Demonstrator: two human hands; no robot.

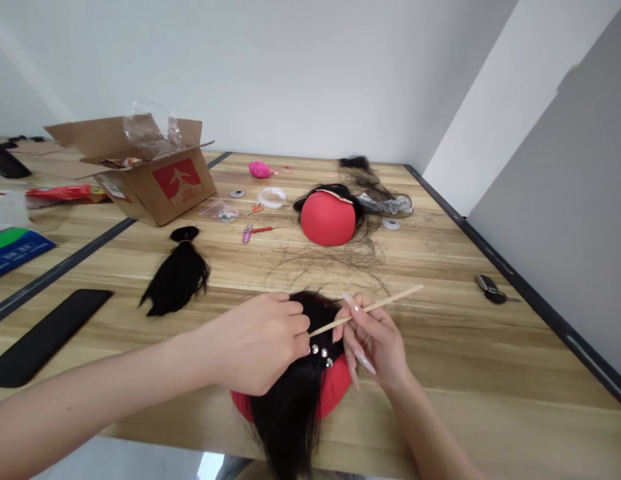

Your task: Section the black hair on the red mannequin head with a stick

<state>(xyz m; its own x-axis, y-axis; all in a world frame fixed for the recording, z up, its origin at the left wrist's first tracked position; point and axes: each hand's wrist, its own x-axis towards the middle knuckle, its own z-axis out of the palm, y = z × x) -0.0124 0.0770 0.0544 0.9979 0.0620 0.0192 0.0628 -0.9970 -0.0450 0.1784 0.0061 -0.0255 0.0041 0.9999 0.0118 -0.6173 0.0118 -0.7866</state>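
Near the table's front edge lies a red dome (339,393) covered with long black hair (290,413), which hangs down over the edge. Several shiny round rhinestones (324,353) sit in a row on the hair. My left hand (267,343) rests over the hair from the left with its fingers curled; its fingertips and whatever they pinch are hidden. A thin wooden chopstick (390,299) is gripped between the fingers of my right hand (373,337). Its lower end reaches the hair beside my left fingers, while the other end points up to the right.
Behind stands another red dome (328,219) with black hair. A black hair bundle (176,277), a black flat case (45,340) and an open cardboard box (160,183) are on the left. Scissors (255,210) lie mid-table; a car key (490,289) lies right.
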